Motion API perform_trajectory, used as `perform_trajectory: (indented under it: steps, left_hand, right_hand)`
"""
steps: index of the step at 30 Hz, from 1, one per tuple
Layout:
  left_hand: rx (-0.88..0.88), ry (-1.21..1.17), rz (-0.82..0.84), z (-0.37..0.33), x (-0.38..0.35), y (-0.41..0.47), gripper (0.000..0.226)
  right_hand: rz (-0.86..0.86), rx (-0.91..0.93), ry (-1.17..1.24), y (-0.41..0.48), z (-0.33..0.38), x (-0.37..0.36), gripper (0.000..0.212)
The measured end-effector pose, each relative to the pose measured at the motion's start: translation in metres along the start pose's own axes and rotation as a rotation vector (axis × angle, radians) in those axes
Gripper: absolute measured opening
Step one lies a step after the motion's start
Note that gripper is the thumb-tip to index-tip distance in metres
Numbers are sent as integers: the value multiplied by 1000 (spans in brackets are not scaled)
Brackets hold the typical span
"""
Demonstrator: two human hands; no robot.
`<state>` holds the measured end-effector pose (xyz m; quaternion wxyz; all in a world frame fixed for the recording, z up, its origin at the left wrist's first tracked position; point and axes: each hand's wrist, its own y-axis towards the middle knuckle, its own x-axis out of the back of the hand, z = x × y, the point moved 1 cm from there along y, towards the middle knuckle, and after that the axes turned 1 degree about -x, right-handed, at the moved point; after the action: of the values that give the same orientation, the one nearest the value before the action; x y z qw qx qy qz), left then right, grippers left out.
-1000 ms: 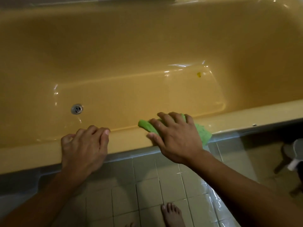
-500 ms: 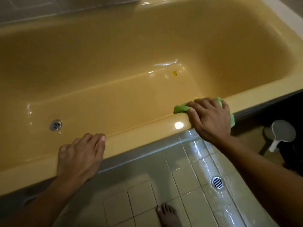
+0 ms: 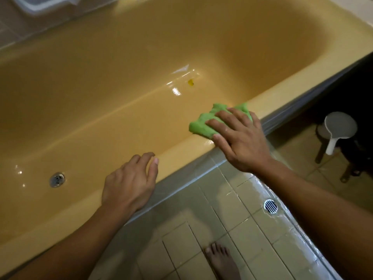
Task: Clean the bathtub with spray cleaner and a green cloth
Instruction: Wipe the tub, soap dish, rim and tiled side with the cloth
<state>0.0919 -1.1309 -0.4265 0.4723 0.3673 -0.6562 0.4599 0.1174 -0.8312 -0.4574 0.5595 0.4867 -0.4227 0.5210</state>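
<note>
The right hand point(image 3: 240, 142) is pressing the green cloth point(image 3: 202, 127) flat, fingers spread, onto the near bathtub rim point(image 3: 282, 102), well away from the drain point(image 3: 57, 179). The left hand point(image 3: 129, 184) is resting empty and relaxed nearer the drain, and the rim is running lengthwise between them.

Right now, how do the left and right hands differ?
The right hand presses the green cloth onto the bathtub rim with fingers spread flat; the left hand holds nothing, its fingers loosely bent. The left hand sits nearer the tub drain; the right hand is further along, toward the tub's rounded end. Both rest on that rim.
</note>
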Motion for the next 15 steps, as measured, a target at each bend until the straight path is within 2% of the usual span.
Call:
perform_trajectory:
  steps: [3, 6, 12, 15]
  left_hand:
    - [-55, -7, -1, -16, -1, 9, 55]
    - [-112, -4, 7, -34, -2, 20, 55]
    - [-316, 25, -20, -58, -5, 36, 57]
    - [-424, 31, 3, -69, -5, 45, 62]
  right_hand:
    - [-26, -107, -6, 14, -13, 9, 45]
    - [-29, -174, -22, 15, 3, 8, 45]
    - [102, 133, -54, -15, -15, 6, 51]
    - [125, 80, -37, -20, -44, 10, 52]
